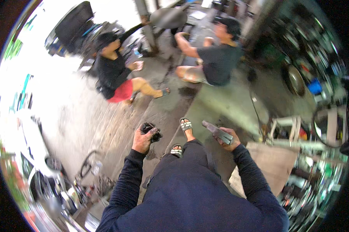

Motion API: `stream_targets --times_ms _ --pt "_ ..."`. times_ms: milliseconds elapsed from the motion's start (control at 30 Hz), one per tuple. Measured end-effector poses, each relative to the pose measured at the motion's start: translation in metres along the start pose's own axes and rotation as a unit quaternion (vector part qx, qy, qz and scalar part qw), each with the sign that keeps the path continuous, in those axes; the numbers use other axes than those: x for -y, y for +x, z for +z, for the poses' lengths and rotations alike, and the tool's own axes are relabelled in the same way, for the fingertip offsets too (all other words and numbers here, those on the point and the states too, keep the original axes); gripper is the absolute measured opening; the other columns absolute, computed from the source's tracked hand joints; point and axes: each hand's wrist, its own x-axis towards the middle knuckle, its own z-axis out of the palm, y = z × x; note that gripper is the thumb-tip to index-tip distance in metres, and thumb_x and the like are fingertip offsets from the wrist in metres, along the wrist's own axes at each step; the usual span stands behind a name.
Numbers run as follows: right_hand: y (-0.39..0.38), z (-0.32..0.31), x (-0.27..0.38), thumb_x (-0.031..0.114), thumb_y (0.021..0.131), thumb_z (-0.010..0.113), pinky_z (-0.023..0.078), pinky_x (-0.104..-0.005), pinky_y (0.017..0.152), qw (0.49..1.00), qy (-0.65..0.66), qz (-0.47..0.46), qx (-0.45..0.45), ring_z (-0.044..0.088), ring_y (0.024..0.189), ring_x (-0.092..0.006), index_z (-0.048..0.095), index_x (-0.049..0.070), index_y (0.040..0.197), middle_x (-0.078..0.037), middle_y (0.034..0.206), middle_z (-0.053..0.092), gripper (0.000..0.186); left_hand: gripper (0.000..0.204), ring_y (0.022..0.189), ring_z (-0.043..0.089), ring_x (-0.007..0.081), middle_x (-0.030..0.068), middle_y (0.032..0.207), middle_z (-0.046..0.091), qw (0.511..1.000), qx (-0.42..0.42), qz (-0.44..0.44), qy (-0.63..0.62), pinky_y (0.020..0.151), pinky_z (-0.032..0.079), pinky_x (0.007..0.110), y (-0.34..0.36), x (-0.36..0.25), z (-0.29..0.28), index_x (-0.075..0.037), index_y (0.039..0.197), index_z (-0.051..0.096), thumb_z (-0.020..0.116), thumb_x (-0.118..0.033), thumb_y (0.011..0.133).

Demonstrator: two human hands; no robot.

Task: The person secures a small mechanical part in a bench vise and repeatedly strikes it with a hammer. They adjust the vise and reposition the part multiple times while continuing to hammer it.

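Head view: L hand (141, 141) has fingers clamped on a black part (153, 133), lumpy, prob. greasy metal; R hand (231, 142) grips a grey tool (217, 132) by its near end, long, smooth-looking, exact kind unclear. Both held out in front & well apart, prob. to keep grime off clothes (190, 189). Beyond: worn floor (93, 120), stiff brown sheet (275, 159) at R, co-worker w/ red shorts (113, 75), another w/ dark tee (220, 63), blurred.

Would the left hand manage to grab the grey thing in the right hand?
Probably not: the left hand is full with a dark, lumpy part, though the space toward the grey thing looks free.
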Motion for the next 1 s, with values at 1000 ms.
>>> stream_targets --times_ms 1000 --pt "-0.650 0.455 -0.537 0.038 0.082 0.074 0.049 -0.0429 0.101 0.498 0.248 0.466 -0.688 0.063 0.118 -0.0377 0.051 -0.002 0.138 -0.026 0.126 0.065 0.073 0.029 0.092 0.070 0.0175 0.0099 0.100 0.073 0.583 0.730 -0.148 0.325 0.079 0.057 0.032 -0.534 0.429 0.536 0.002 0.118 0.064 0.066 -0.020 0.099"
